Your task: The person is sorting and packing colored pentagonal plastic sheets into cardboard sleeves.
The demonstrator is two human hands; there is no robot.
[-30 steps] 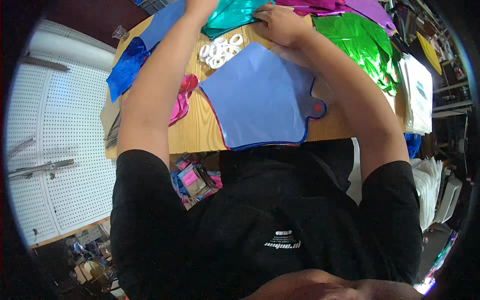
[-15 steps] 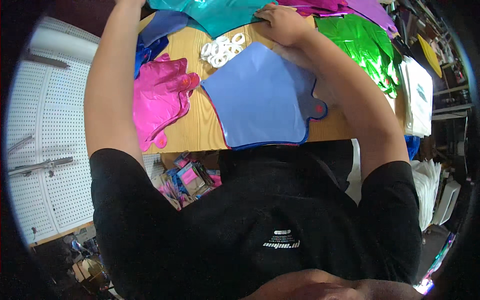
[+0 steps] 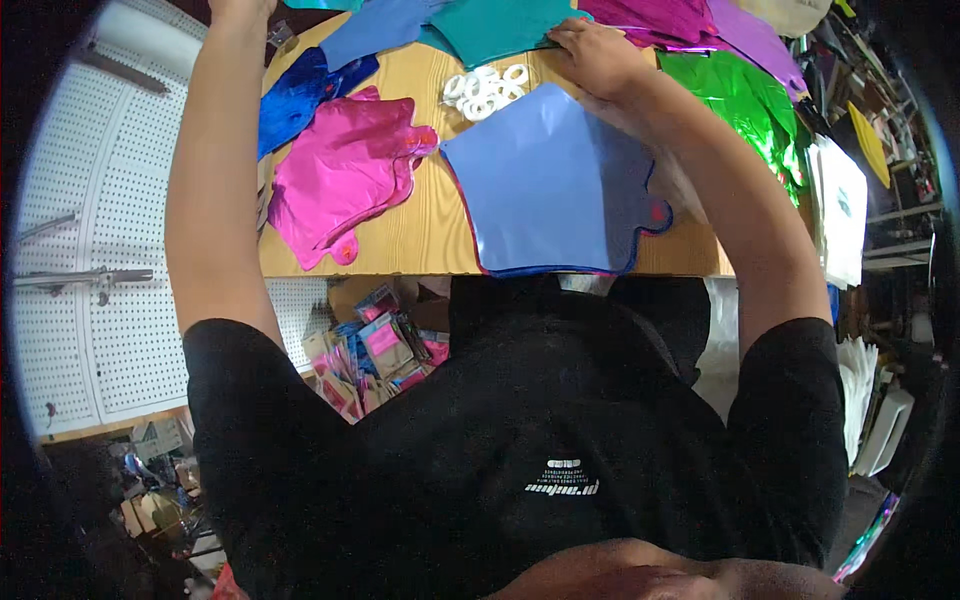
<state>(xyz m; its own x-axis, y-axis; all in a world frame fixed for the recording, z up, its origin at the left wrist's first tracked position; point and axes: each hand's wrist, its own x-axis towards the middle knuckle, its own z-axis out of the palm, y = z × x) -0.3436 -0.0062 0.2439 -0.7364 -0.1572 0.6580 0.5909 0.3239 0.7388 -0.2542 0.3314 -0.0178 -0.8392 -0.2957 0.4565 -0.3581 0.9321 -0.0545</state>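
My right hand (image 3: 598, 58) rests at the right edge of a flat teal foil balloon (image 3: 505, 30), its fingers stretched out over the edge. My left arm reaches to the upper left; only part of my left hand (image 3: 243, 8) shows, and its fingers are cut off by the top edge. A small heap of white rings (image 3: 485, 92) lies just below the teal balloon. Nearer to me is a stack of flat blue foil balloons (image 3: 550, 185), and left of it a pile of pink ones (image 3: 345, 175).
Shiny dark-blue balloons (image 3: 310, 98) and a dull blue one (image 3: 375, 32) lie at the left. Magenta (image 3: 665, 22), purple (image 3: 755, 40) and green (image 3: 735, 95) ones cover the right. Packets (image 3: 380, 345) fill a box below the wooden table (image 3: 425, 230). A white pegboard (image 3: 90, 230) stands left.
The whole view has shifted, so the table items sit farther right. More of the dull blue balloon shows beside the teal one. My right hand stays at the teal edge.
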